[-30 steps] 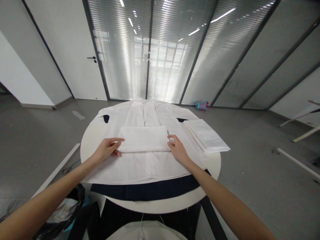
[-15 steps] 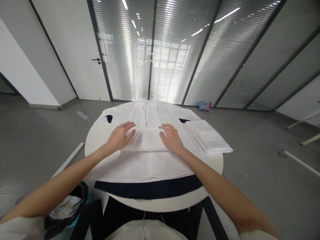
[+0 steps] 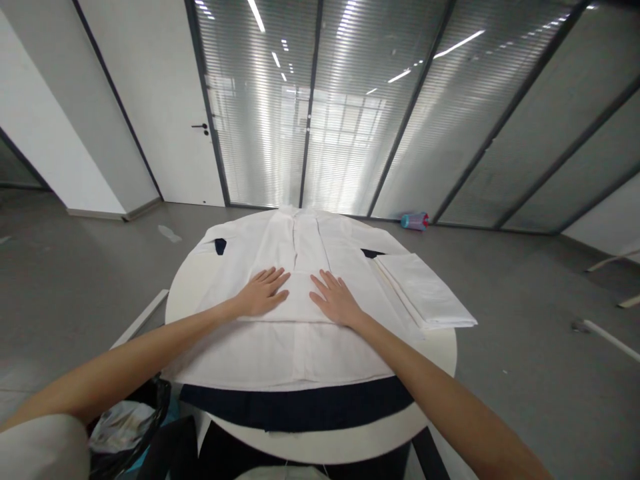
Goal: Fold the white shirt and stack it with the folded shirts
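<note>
Hiding much of the folded white cloth (image 3: pixel 295 303) under both flat palms, with the table's (image 3: pixel 440 347) near rim running off-frame.

White folded cloth (image 3: pixel 299 303) lies flat (edges squared) atop a spread white garment (image 3: pixel 280 347), table centre.

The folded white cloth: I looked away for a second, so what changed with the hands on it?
Both hands, left hand and right hand, moved from the ends of the folded white cloth to its top, now pressing flat, palms down. The second folded cloth stayed put.
</note>
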The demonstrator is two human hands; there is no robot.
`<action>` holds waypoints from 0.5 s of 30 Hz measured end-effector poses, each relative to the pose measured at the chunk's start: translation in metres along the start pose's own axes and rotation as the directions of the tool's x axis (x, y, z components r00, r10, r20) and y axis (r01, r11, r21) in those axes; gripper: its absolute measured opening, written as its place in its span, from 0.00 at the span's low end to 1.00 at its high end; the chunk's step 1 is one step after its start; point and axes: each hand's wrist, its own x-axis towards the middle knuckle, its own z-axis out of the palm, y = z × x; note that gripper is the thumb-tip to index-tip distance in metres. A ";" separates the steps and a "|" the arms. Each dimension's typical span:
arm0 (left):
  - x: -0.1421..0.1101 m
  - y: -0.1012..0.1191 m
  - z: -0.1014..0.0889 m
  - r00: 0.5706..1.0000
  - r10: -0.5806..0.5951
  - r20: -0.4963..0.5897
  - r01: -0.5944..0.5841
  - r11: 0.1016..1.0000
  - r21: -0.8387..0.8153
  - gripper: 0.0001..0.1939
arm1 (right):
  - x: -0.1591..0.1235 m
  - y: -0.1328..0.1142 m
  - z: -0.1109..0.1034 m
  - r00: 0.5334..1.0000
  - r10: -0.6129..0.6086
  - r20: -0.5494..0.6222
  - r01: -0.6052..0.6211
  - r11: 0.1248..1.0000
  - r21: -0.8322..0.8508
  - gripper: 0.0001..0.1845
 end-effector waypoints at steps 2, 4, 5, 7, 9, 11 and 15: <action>0.017 -0.014 -0.015 0.995 -0.044 -0.090 0.029 0.986 -0.167 0.28 | 0.015 0.007 -0.006 0.995 -0.006 -0.102 0.013 0.997 0.074 0.27; 0.045 -0.039 -0.036 0.943 -0.284 -0.172 0.164 0.849 -0.503 0.21 | 0.043 0.020 -0.018 0.980 0.077 -0.185 -0.029 0.968 0.250 0.15; 0.062 -0.053 -0.047 0.878 -0.454 -0.150 0.235 0.683 -0.691 0.17 | 0.062 0.027 -0.025 0.967 0.154 -0.202 -0.069 0.924 0.375 0.10; 0.097 -0.081 -0.065 0.772 -0.636 0.015 0.299 0.341 -0.891 0.14 | 0.104 0.043 -0.039 0.926 0.347 -0.151 -0.172 0.740 0.650 0.03; 0.129 -0.104 -0.074 0.737 -0.660 0.145 0.331 0.165 -0.929 0.15 | 0.145 0.057 -0.049 0.880 0.475 -0.015 -0.253 0.497 0.830 0.03; 0.154 -0.120 -0.074 0.724 -0.655 0.216 0.347 0.074 -0.935 0.17 | 0.179 0.067 -0.054 0.860 0.502 0.089 -0.291 0.340 0.894 0.07; 0.190 -0.134 -0.066 0.700 -0.643 0.310 0.325 -0.099 -0.940 0.19 | 0.225 0.079 -0.050 0.873 0.471 0.127 -0.259 0.226 0.939 0.14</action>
